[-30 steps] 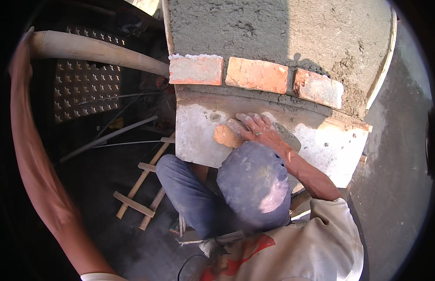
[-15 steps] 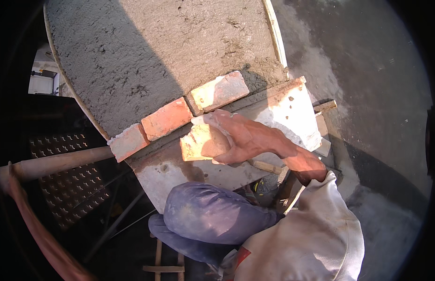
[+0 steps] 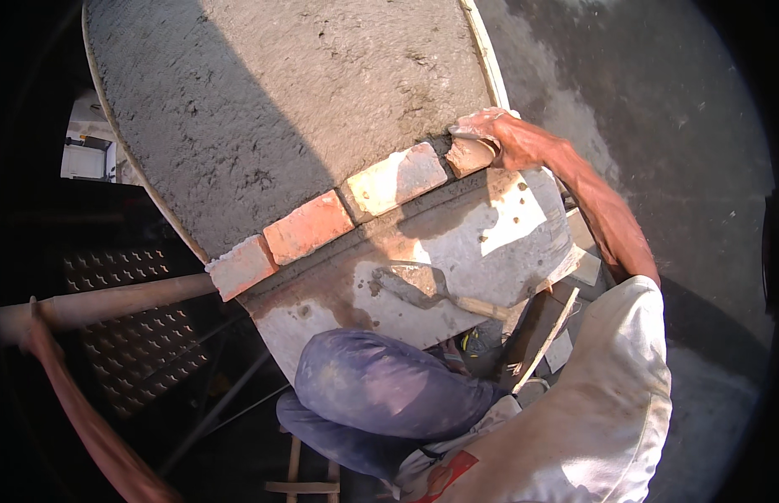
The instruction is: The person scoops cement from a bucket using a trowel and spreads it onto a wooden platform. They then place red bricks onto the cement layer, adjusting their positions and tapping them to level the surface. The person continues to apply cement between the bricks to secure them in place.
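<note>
At the right end of a row of bricks, my right hand (image 3: 515, 141) is closed on a broken piece of brick (image 3: 470, 158). That piece sits in line with the row, near the wooden edge strip. To its left lie a pale orange brick (image 3: 396, 178), a redder brick (image 3: 309, 226) and a shorter brick piece (image 3: 241, 268), all along the border of the wet grey mortar (image 3: 347, 92). Far to the left, my left hand (image 3: 39, 329) grips a round wooden pole (image 3: 113, 299), its fingers partly hidden in shade.
A trowel (image 3: 419, 287) lies on the stained grey board (image 3: 322, 298) before the bricks. My bent knee (image 3: 381, 381) is close to that board's near edge. A perforated metal plate (image 3: 134, 327) and a wooden ladder (image 3: 310, 486) show lower down at the left.
My right hand has carried the broken brick piece up and right from above the board to the row's right end. The trowel has come into view. My left hand stays on the pole.
</note>
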`<state>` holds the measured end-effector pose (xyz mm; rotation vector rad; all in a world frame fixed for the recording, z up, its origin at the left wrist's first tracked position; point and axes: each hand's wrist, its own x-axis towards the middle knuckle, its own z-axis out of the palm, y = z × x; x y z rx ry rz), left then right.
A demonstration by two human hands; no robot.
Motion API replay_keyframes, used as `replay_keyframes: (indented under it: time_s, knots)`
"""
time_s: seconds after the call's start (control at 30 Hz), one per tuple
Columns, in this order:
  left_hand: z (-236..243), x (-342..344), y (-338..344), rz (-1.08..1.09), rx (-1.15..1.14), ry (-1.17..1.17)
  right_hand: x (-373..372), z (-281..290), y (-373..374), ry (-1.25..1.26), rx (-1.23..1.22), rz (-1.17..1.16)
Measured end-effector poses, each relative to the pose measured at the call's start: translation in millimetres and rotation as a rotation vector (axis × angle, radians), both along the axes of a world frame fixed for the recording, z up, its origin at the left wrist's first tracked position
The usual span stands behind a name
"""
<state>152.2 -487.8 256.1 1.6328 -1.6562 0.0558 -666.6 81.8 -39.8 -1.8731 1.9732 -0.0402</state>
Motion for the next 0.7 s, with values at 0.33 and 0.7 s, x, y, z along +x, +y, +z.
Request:
replay_keyframes:
  time_s: [0.33,0.7]
  knots:
    - [-4.7,-9.5,8.7,0.04,0.057,0.081,23.7,0.0,-7.5,0.151,0.02,-0.047]
    - [-5.7,-37.2,37.4,0.102,0.083,0.174,91.7,-42.7,46.9,0.199,-0.47,-0.631]
